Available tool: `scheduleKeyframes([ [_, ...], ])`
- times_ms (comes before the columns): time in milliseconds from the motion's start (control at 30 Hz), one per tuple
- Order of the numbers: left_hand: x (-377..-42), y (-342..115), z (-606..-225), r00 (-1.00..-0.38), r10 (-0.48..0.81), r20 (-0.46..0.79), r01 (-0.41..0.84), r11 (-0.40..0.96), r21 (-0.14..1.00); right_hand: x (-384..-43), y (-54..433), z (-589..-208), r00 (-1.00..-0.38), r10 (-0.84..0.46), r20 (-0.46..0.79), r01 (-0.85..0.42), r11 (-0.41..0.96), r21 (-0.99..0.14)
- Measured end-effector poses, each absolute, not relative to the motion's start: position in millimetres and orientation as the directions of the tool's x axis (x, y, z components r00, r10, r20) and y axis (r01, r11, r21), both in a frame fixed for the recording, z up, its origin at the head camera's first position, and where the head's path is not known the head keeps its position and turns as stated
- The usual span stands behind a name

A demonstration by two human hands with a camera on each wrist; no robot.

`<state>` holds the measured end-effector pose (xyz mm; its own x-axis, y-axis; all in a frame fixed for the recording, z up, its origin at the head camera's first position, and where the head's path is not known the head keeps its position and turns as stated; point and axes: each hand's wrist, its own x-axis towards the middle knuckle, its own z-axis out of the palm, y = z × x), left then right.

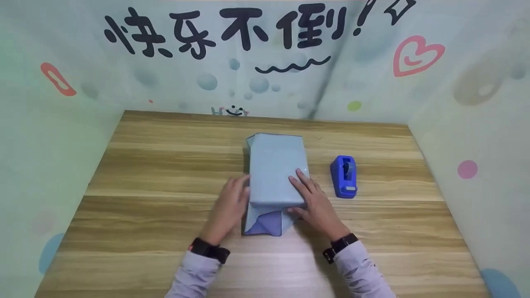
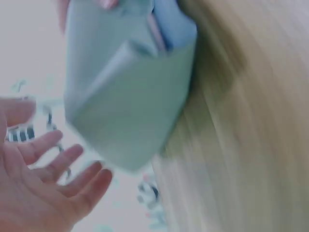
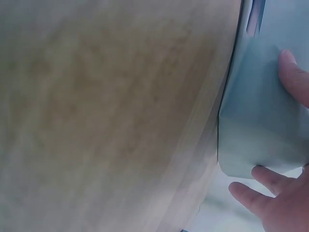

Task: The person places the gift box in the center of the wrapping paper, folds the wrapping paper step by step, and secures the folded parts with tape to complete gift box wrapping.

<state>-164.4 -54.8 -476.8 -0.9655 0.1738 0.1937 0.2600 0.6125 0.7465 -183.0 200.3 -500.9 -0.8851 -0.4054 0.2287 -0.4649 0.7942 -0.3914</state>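
A box wrapped in light blue paper (image 1: 277, 169) lies on the wooden table in the head view. At its near end the paper sticks out in loose folds, with a violet inner side (image 1: 268, 223) showing. My left hand (image 1: 227, 207) is beside the box's left side; in the left wrist view its fingers (image 2: 58, 169) are spread and a gap separates them from the paper. My right hand (image 1: 321, 209) rests on the box's right edge, fingers extended over the top. Its thumb (image 3: 293, 79) lies against the near end in the right wrist view.
A blue tape dispenser (image 1: 344, 178) stands on the wooden table (image 1: 165, 165), just right of the box. Printed cloth walls (image 1: 265, 91) enclose the table at the back and on both sides.
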Motion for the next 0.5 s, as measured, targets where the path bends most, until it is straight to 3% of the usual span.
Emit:
scheduleKeyframes([
  [133,-161.2,-72.1,-487.2,-0.994,0.101,0.031,0.081,0.545,0.834,-182.7,200.3,-499.2,-0.895,-0.396,0.207,-0.446,0.795,-0.411],
  [300,-156.9,-72.1,-501.4,-0.978,0.197,-0.061,0.063,0.567,0.821,-183.2,200.4,-498.3,-0.896,-0.398,0.195,-0.443,0.794,-0.417],
  [500,-151.9,-64.7,-499.1,-0.969,0.221,-0.115,0.025,0.544,0.839,-183.1,200.0,-499.6,-0.889,-0.409,0.205,-0.457,0.781,-0.425],
])
